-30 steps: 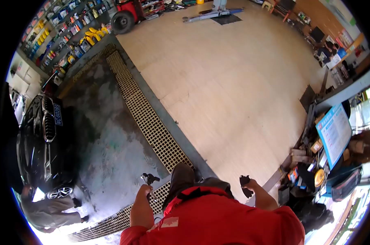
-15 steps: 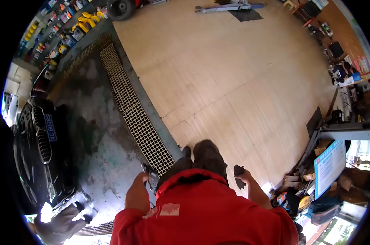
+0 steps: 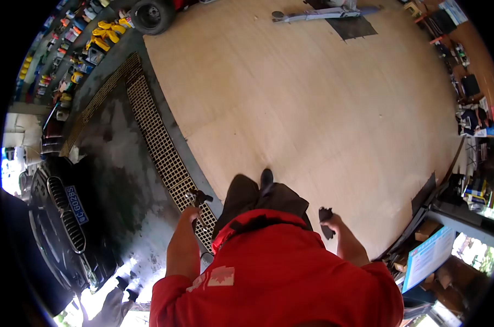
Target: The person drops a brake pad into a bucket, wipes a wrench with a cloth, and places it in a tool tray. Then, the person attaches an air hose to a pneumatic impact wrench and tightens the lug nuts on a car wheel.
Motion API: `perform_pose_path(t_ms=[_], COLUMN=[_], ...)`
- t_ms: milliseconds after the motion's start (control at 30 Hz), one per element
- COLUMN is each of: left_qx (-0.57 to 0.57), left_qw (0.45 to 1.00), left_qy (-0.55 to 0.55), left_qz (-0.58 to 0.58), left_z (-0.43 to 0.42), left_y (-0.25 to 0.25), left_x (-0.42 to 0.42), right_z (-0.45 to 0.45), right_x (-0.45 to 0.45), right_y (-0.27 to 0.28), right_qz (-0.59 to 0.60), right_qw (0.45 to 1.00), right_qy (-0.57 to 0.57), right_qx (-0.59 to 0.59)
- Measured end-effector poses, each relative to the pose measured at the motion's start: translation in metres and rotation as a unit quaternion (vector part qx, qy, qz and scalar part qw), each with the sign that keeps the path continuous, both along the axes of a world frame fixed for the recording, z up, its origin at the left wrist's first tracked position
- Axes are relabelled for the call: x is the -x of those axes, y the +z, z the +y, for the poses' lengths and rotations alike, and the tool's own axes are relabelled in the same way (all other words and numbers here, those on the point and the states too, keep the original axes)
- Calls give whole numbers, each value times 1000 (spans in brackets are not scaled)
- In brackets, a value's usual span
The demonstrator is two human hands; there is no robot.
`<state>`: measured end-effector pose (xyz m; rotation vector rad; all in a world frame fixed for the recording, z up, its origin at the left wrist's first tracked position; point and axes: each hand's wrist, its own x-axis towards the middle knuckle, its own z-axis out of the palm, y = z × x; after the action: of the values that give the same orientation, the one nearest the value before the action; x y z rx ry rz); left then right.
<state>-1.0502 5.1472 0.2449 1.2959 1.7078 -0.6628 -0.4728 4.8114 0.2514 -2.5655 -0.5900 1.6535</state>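
My left hand [image 3: 191, 213] is closed around a dark tool with a metal end [image 3: 202, 197], which sticks up above the fingers over the floor grating. In my right hand [image 3: 332, 222] is a flat black piece with a jagged edge [image 3: 326, 222], gripped at its side and held over the tan floor. The two hands are far apart, on either side of my legs [image 3: 258, 199]. What the tool's lower part looks like is hard to make out.
A black car [image 3: 67, 218] stands at the left, with a person's grey-clothed legs [image 3: 113, 308] near it. Metal grating [image 3: 154, 128] crosses the floor. A lift arm [image 3: 317, 13] lies ahead, a tire [image 3: 151, 15] beside bottle shelves. A blue-edged board [image 3: 429, 257] is at the right.
I have moved forward onto the tan floor and the view has turned, so the car, grating and board have shifted. Both hands keep hold of their things.
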Motion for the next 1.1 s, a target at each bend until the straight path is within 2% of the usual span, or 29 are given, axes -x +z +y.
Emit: perform_pose_path(t_ms=[100,133,233,267,300,367,500,567,600,633,700,733,767,833,900,967,1033,1100], left_qx=[14,42,72,69,51,110,135,77,79,80,21,25,2,-8,-23,-22,5,9], left_qw=[999,999,997,995,999,990,989,983,983,982,994,997,992,997,998,997,996,996], left_qy=[2,32,0,-72,-7,7,-38,-158,-166,-172,-100,-73,-123,-72,-65,-74,-87,-85], left_qz=[-37,-12,-17,28,9,87,42,50,25,24,39,-2,-10,0,-15,14,-27,-13], left_z=[71,99,188,229,261,331,496,581,630,672,753,793,831,901,968,1034,1091,1146], left_y=[-67,-68,-89,-53,-53,-50,-48,-52,-45,-46,-51,-61,-71,-57,-33,-10,-22,-21], left_x=[2,-11,-33,-64,-76,-102,-145,-171,-189,-209,-247,-259,-272,-313,-350,-393,-414,-445], right_z=[130,176,309,344,381,447,566,628,658,687,744,768,791,863,928,1002,1072,1142], right_x=[-75,-96,-151,-166,-173,-189,-206,-215,-220,-229,-246,-259,-273,-298,-331,-372,-418,-463], right_y=[-3,1,1,0,3,11,2,13,11,4,-2,-17,-29,-11,-6,5,7,8], right_qz=[-37,-40,-74,-42,-48,-48,-47,-58,-43,-43,-15,-18,0,-4,22,-6,-18,-24], right_qw=[999,998,995,994,991,991,991,997,997,999,999,1000,1000,1000,998,999,999,998], right_qy=[-9,-24,-48,-83,-114,-112,-82,-27,-43,-10,-36,-7,-27,5,-46,-22,-31,-54], right_qx=[-32,-43,-51,-60,-52,-57,-100,-52,-50,-30,-11,-3,8,4,43,30,36,-18])
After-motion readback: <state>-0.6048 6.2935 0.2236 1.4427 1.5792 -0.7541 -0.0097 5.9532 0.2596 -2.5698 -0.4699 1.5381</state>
